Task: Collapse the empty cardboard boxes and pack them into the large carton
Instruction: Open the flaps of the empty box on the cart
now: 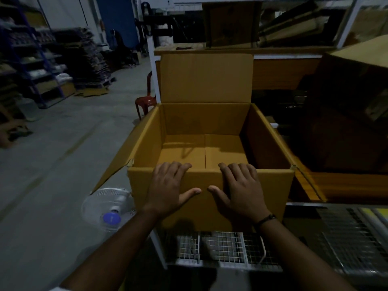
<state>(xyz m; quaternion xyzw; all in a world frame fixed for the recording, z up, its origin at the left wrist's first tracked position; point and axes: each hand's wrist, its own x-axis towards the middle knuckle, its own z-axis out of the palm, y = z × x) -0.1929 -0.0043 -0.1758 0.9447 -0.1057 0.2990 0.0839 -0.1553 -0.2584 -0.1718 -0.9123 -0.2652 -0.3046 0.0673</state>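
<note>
A large brown cardboard carton (270, 185) stands open in front of me with nothing inside. Its far flap stands upright, and the left and right flaps hang outward. The near flap is folded down against the front wall. My left hand (170, 185) and my right hand (241, 187) lie flat on that near flap, side by side, thumbs pointing toward each other. The fingertips of both hands reach the carton's top front edge.
A white wire-mesh rack (222, 248) sits below the carton. A white fan (109, 208) lies on the floor at the left, with a red plastic stool (144, 101) behind. More cardboard boxes (346, 114) crowd the dark right side. Shelving (31, 59) lines the far left.
</note>
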